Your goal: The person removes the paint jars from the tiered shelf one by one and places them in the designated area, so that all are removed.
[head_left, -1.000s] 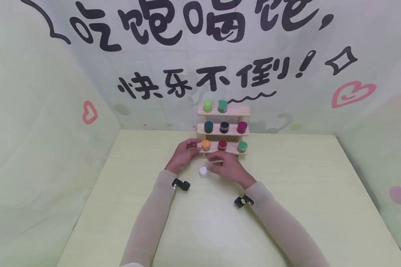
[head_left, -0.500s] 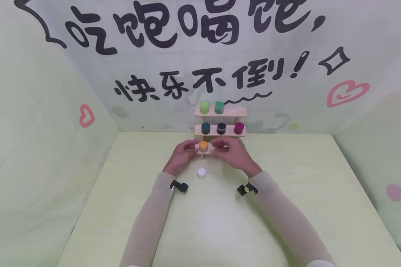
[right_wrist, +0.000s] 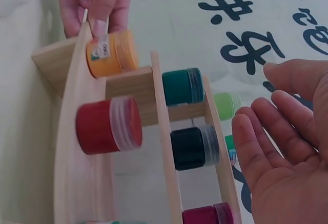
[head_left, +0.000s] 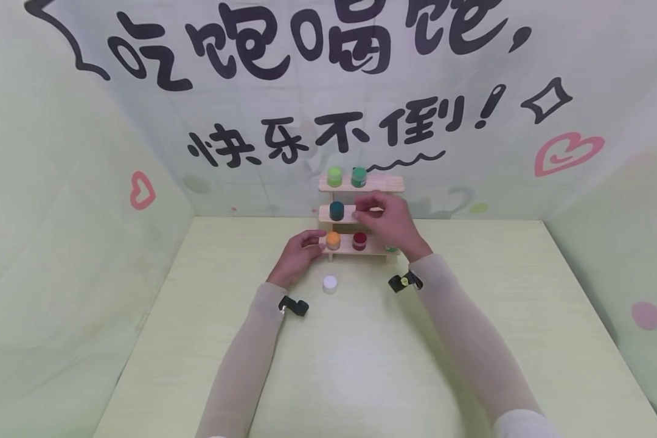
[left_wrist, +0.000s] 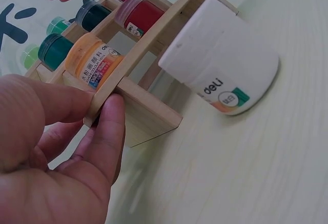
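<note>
My left hand (head_left: 297, 258) pinches the left end of the lowest board of a three-tier wooden rack (head_left: 383, 183), thumb above and fingers below, beside an orange paint jar (left_wrist: 92, 60). Near the middle tier hovers my right hand (head_left: 392, 224); in the right wrist view its fingers are loosely bent and hold nothing, close to a black paint jar (right_wrist: 193, 147). That tier also bears a dark teal jar (head_left: 336, 211) and a magenta jar (right_wrist: 207, 215), the latter hidden in the head view. A red jar (head_left: 359, 241) stands on the lowest tier.
A white paint jar (head_left: 330, 285) stands on the table (head_left: 350, 365) in front of the rack. Lime (head_left: 334, 177) and green (head_left: 359, 177) jars occupy the top tier. Another green jar (head_left: 391, 248) shows partly at the lowest tier's right. Printed cloth (head_left: 285, 194) hangs behind.
My right hand has risen from above the white jar, past the lowest tier, to the middle tier. The left hand keeps its hold on the rack. The view has shifted slightly.
</note>
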`<action>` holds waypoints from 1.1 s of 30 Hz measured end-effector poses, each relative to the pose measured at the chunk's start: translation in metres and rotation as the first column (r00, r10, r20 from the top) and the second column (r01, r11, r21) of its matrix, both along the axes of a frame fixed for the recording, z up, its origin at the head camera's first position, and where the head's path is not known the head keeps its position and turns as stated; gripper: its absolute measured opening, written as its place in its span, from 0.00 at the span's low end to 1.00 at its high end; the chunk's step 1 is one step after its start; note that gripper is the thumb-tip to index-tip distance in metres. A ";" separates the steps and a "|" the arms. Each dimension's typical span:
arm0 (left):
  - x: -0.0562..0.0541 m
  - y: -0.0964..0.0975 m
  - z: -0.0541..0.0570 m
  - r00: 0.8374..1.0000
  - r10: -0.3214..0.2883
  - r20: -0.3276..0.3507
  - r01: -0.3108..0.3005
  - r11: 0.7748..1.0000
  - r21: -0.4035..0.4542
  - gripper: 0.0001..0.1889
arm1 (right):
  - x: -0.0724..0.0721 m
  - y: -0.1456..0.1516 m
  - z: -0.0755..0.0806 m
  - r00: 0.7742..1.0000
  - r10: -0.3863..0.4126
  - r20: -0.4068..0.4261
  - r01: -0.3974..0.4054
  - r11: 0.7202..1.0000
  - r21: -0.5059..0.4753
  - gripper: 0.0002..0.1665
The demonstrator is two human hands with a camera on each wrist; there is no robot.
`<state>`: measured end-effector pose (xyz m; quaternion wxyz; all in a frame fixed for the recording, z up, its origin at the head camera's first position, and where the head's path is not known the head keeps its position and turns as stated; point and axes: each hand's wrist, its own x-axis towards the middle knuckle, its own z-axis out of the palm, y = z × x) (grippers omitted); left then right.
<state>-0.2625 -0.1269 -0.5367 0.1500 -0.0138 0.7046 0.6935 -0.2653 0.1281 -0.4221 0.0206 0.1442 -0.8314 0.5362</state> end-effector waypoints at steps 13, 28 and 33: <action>0.001 0.000 -0.001 1.000 0.004 -0.018 -0.004 1.000 0.003 0.20 | -0.036 0.006 0.011 0.986 -0.160 -0.039 0.160 0.987 -0.014 0.18; 0.000 0.001 0.002 1.000 0.000 -0.012 0.000 1.000 0.007 0.20 | -0.066 0.009 0.019 0.990 -0.139 -0.004 0.139 0.990 0.029 0.25; 0.000 0.000 0.000 1.000 -0.002 -0.014 0.002 1.000 -0.004 0.20 | -0.073 0.006 0.017 0.993 -0.109 0.032 0.106 0.991 0.085 0.31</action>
